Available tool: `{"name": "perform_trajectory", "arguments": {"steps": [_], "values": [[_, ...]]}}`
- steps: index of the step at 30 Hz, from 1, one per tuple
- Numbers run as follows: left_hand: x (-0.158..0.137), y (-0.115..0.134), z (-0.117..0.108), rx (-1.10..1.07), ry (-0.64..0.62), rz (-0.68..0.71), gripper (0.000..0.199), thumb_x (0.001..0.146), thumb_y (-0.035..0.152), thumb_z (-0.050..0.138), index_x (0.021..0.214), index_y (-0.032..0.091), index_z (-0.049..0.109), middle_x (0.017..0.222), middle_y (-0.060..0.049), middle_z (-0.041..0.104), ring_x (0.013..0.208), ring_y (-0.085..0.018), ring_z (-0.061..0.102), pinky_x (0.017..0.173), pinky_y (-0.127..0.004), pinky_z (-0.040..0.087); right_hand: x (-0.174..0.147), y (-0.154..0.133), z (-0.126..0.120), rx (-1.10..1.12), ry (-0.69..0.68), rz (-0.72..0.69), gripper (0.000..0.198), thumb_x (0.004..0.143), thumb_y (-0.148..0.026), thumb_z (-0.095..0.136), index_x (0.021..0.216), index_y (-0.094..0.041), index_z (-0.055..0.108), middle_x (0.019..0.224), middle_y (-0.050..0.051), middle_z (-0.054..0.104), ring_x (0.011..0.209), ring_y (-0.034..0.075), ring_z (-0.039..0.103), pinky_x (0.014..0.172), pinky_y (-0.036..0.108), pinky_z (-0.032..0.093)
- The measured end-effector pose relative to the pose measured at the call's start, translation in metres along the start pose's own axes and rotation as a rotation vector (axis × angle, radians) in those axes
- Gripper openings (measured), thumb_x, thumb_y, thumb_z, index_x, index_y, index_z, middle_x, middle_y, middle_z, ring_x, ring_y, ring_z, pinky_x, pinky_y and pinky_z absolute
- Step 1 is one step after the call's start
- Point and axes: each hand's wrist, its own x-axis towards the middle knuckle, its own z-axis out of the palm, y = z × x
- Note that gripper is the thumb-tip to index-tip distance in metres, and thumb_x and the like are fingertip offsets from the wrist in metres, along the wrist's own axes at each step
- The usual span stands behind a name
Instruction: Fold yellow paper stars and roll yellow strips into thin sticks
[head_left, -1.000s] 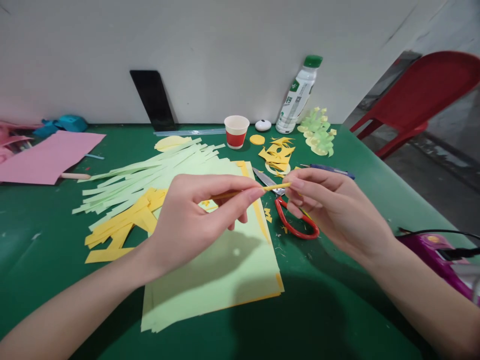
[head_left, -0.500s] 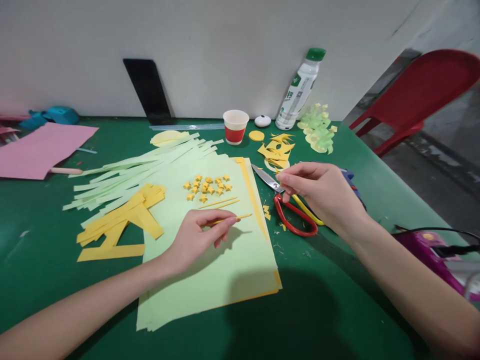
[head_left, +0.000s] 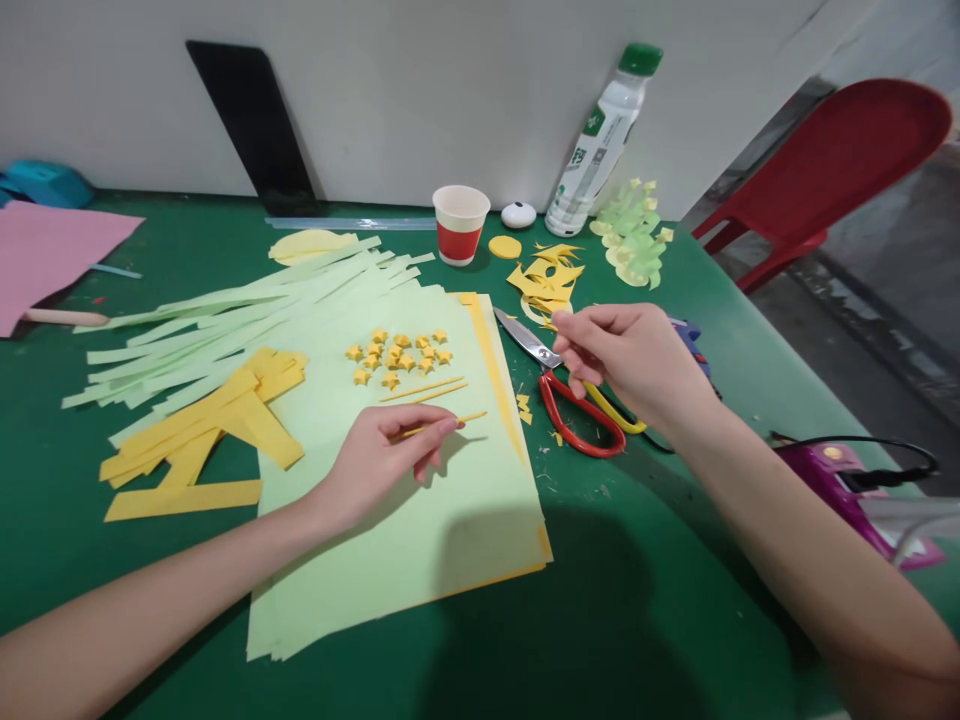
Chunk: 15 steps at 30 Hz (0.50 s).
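Observation:
My left hand is closed in a pinch over the pale green paper sheets, holding a thin yellow paper stick. Two similar yellow sticks lie just beyond it, below a cluster of small folded yellow paper stars. My right hand hovers above the red-and-yellow-handled scissors, thumb and fingertips pressed together. A tiny yellow bit shows at those fingertips, but I cannot tell whether it is held or is a scrap behind.
Yellow strips and pale green strips lie to the left. Along the back stand a paper cup, a leaning bottle and a black phone-like slab. Yellow scraps and a purple device are on the right.
The view has shifted, so the table things sit further left and higher. Both hands keep nearly the same pose; the left still pinches the yellow stick.

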Motion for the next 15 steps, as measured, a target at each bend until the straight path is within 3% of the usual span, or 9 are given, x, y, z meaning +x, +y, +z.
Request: {"name": "perform_trajectory", "arguments": {"steps": [7,11,15], "values": [[-0.0007,-0.0007,0.0020,0.015,0.013,-0.027,0.019,0.076,0.033,0.060,0.074,0.016,0.068,0.043,0.004,0.052,0.041,-0.008,0.044,0.048,-0.019,0.040,0.0037,0.0059,-0.0003,-0.049,-0.062,0.076,0.011,0.079,-0.015,0.058,0.073,-0.014,0.066,0.066,0.003,0.065,0.057,0.011,0.063,0.053,0.020,0.054],[-0.0006,-0.0010,0.0029,0.021,0.018,-0.033,0.018,0.076,0.031,0.059,0.074,0.016,0.069,0.043,0.003,0.052,0.042,-0.008,0.044,0.049,-0.019,0.041,0.0040,0.0072,0.0004,-0.077,-0.076,0.099,0.015,0.079,-0.009,0.056,0.085,-0.015,0.067,0.077,0.005,0.069,0.071,0.013,0.067,0.061,0.023,0.057],[-0.0017,-0.0014,0.0031,0.020,0.012,-0.033,0.018,0.077,0.032,0.059,0.075,0.017,0.069,0.045,0.003,0.053,0.042,-0.008,0.045,0.049,-0.019,0.041,0.0028,0.0051,-0.0016,-0.133,-0.063,0.095,0.013,0.075,-0.009,0.061,0.080,-0.017,0.069,0.074,0.004,0.070,0.071,0.014,0.067,0.066,0.025,0.057]]}}
